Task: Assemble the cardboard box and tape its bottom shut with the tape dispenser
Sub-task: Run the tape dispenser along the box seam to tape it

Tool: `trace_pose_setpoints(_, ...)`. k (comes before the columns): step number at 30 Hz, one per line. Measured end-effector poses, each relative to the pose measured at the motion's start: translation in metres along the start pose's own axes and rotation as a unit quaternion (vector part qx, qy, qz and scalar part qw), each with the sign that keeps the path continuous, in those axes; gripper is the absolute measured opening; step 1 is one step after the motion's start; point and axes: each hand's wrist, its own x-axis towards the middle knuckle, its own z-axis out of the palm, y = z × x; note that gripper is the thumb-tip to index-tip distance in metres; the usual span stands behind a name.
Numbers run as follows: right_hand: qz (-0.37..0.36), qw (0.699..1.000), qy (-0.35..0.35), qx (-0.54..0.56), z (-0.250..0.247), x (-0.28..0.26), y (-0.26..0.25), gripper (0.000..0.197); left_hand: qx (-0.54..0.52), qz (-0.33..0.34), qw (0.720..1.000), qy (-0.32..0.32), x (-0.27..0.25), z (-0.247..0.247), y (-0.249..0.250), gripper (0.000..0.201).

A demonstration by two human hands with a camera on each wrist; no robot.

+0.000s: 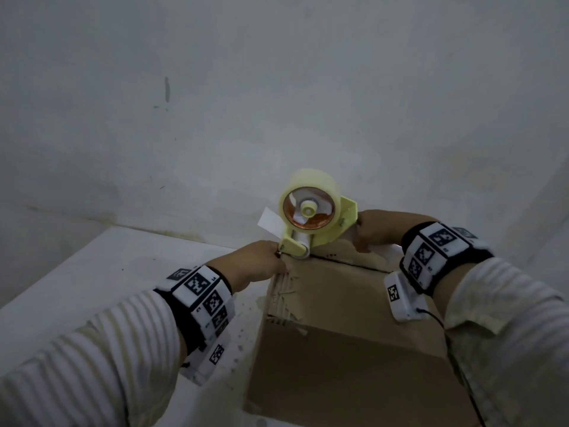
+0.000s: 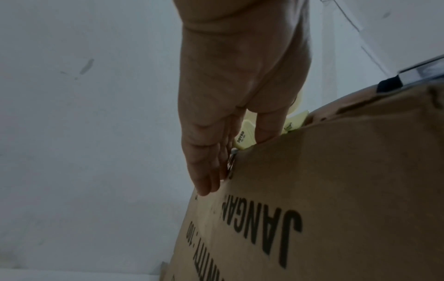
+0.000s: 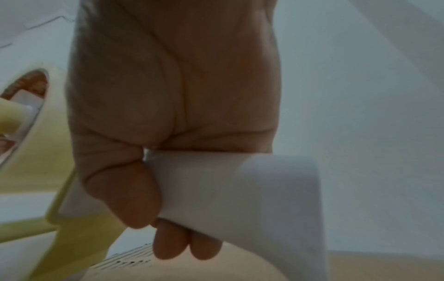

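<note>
Status: the cardboard box point(image 1: 345, 334) is erected and stands on the white bench point(image 1: 77, 288) with its flaps folded flat on the upper face. The seam point(image 1: 348, 262) between the flaps still shows as an open dark line, so taping appears to be at its start. Torn remnants of old tape lie on the box's near left edge. Remaining, as judged: draw the tape along the seam, cut it, and press it down.

Position: the tape dispenser point(image 1: 311, 220) sits at the far left end of the seam, roller on the cardboard, roll upright above it. A loose white tab projects from the dispenser's left side.

Right hand point(image 1: 381, 229): clamped around the dispenser's handle point(image 3: 240, 190), fingers curled under it, behind the roll and above the far edge of the box.

Left hand point(image 1: 261, 263): fingers point(image 2: 206, 171) extended, not gripping, laid against the far left corner of the box, just beside the dispenser's front end.
</note>
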Motion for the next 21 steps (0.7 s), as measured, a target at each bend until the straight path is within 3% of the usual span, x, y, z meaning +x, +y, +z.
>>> trace_pose_setpoints(1,-0.013,1.000,-0.003,0.000,0.000,-0.001,0.003,0.023,0.013,-0.003,1.000,0.015,-0.001,0.001,0.003,0.006)
trace_pose_setpoints(4,-0.063,0.998,-0.002,-0.001,-0.003,-0.006,0.012,0.031,0.045,-0.034,0.997,0.049,-0.004,0.008,0.011,0.030)
trace_pose_setpoints(7,-0.127,0.992,0.011,-0.009,-0.005,-0.012,0.023,0.025,0.066,-0.062,0.992,0.084,-0.008,0.022,0.016,0.040)
trace_pose_setpoints(13,-0.215,0.973,0.024,-0.077,-0.002,-0.018,0.045,0.044,0.209,-0.131,0.961,0.128,-0.019,0.052,0.045,0.034)
trace_pose_setpoints(21,-0.245,0.963,0.024,-0.113,0.007,-0.014,0.055,0.046,0.289,-0.194,0.920,0.179,-0.020,0.081,0.067,0.040)
